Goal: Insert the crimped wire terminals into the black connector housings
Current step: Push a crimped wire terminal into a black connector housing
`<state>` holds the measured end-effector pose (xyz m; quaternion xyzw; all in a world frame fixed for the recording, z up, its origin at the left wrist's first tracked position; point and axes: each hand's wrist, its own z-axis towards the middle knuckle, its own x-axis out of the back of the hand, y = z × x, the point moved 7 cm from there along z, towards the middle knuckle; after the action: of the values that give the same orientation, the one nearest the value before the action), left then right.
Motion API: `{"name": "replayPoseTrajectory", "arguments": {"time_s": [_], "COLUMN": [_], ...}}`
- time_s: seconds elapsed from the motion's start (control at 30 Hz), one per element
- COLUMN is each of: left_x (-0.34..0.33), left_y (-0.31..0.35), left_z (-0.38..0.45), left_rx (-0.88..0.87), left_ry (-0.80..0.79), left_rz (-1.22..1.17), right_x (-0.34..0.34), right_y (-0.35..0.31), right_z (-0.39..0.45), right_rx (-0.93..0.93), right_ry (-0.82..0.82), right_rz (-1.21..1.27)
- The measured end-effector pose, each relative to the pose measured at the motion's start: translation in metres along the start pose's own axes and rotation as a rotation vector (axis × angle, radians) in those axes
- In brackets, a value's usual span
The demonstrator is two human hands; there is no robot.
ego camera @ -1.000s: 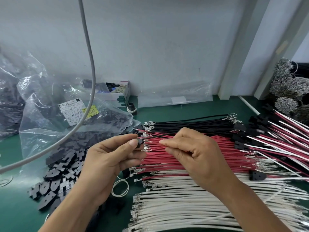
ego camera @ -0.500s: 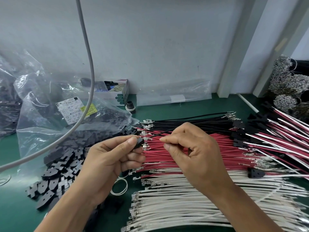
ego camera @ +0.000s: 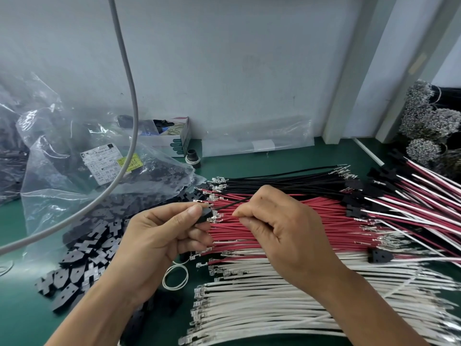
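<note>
The left hand [ego camera: 159, 236] holds a small black connector housing [ego camera: 205, 216] between the thumb and the curled fingers, above the green table [ego camera: 287, 156]. The right hand [ego camera: 282, 233] pinches a thin black wire [ego camera: 230, 204] between the thumb and the forefinger, the other fingers being curled. The left end of this wire meets the right side of the housing; whether its terminal is already inside, I cannot tell. Under the hands lie rows of loose wires with metal terminals on the ends: the black wires [ego camera: 287, 181] are the farthest, the red wires [ego camera: 336, 216] are in the middle, and the white wires [ego camera: 274, 308] are the nearest. At the left, a heap of black housings [ego camera: 82, 258] spills from a clear plastic bag [ego camera: 62, 171]. At the far right lie finished wires with housings already on them [ego camera: 411, 193]. A small white wire loop [ego camera: 174, 275] lies on the table below the left hand.
</note>
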<state>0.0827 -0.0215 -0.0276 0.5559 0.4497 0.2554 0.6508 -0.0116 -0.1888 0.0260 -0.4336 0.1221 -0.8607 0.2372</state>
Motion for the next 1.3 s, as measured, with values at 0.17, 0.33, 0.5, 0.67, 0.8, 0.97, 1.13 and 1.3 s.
{"name": "replayPoseTrajectory", "arguments": {"time_s": [0.17, 0.33, 0.5, 0.67, 0.8, 0.97, 1.13, 1.3], "left_x": [0.000, 0.002, -0.003, -0.007, -0.014, -0.013, -0.010, -0.013], "left_y": [-0.001, -0.008, -0.016, 0.006, 0.011, 0.008, 0.005, 0.004], "left_z": [-0.001, 0.000, -0.001, -0.006, -0.010, -0.012, -0.008, -0.008], "left_rx": [0.010, 0.083, 0.144, -0.111, -0.197, -0.143, -0.146, -0.152], "left_ry": [-0.001, -0.007, 0.013, 0.035, 0.017, 0.001, 0.010, 0.013], "left_rz": [0.034, -0.003, -0.037, 0.250, 0.408, 0.402, 0.357, 0.383], "right_x": [0.003, 0.001, -0.012, -0.009, -0.011, -0.015, -0.012, 0.010], "right_y": [-0.008, -0.014, -0.014, -0.002, 0.005, -0.003, -0.004, -0.004], "right_z": [0.000, -0.002, -0.004, -0.003, -0.004, -0.004, -0.002, 0.004], "right_rx": [0.146, 0.205, 0.133, 0.009, -0.045, -0.012, -0.012, 0.015], "right_ry": [0.003, 0.046, 0.033, 0.013, -0.034, -0.052, -0.046, -0.072], "right_rz": [-0.246, -0.307, -0.215, -0.087, 0.008, -0.041, 0.036, -0.173]}}
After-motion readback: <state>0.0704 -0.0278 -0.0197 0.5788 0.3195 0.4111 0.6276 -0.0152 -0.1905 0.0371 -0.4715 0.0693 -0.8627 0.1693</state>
